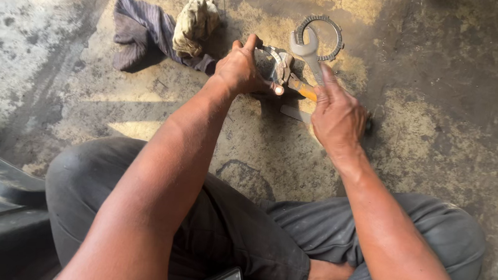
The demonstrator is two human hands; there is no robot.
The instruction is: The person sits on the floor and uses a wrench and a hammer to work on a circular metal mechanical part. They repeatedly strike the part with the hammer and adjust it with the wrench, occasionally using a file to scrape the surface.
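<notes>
Left hand clasps a round metal part at centre far, above the concrete floor; right hand closes on an open-ended spanner raised over a toothed ring. The spanner could slip and strike the left fingers, since the part is hand-held only. An orange-handled tool, possibly pliers, is largely hidden between the hands.

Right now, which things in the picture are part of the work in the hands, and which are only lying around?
In use:
- left hand gripping a round metal part
- right hand holding an open-end spanner
- orange-handled tool between the hands

Lying about:
- toothed ring on the concrete floor, behind the spanner head
- dark striped cloth
- crumpled pale rag on that cloth
</notes>
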